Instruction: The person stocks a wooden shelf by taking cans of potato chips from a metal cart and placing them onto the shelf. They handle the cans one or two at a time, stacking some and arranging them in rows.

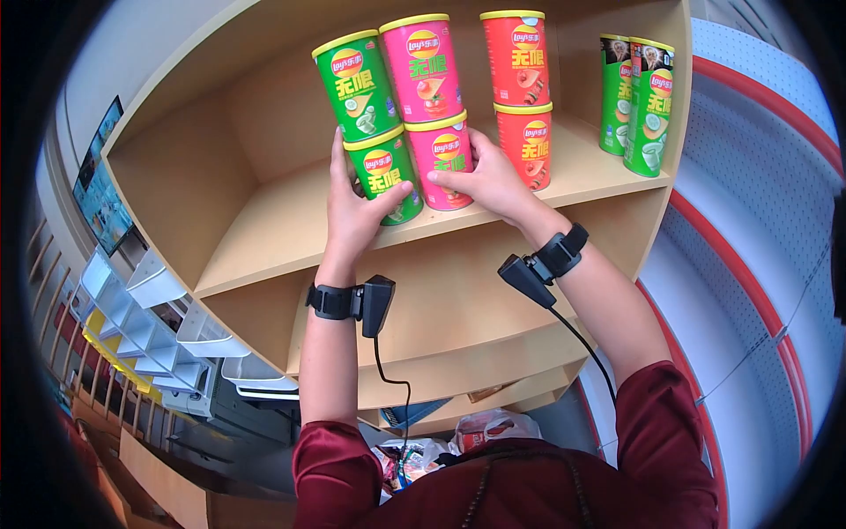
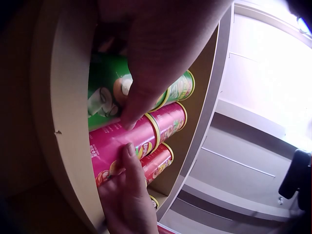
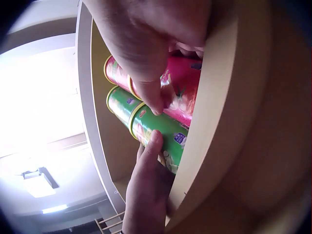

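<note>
On the wooden shelf, my left hand (image 1: 354,212) grips the lower green chip can (image 1: 381,163), its thumb across the front and its fingers round the left side. The lower pink chip can (image 1: 438,145) stands close beside it, held by my right hand (image 1: 500,181) with the thumb on the front. An upper green can (image 1: 356,93) and an upper pink can (image 1: 425,75) are stacked on these two, both stacks leaning slightly left in the head view. The left wrist view shows both thumbs near the pink can's (image 2: 114,146) front. My fingers behind the cans are mostly hidden.
Two stacked red cans (image 1: 516,66) stand right of my right hand. Farther right are two tall green cans (image 1: 650,106) near the shelf's side wall. The shelf board's front edge (image 1: 291,264) runs below my hands. White pegboard racks (image 1: 749,256) stand at right.
</note>
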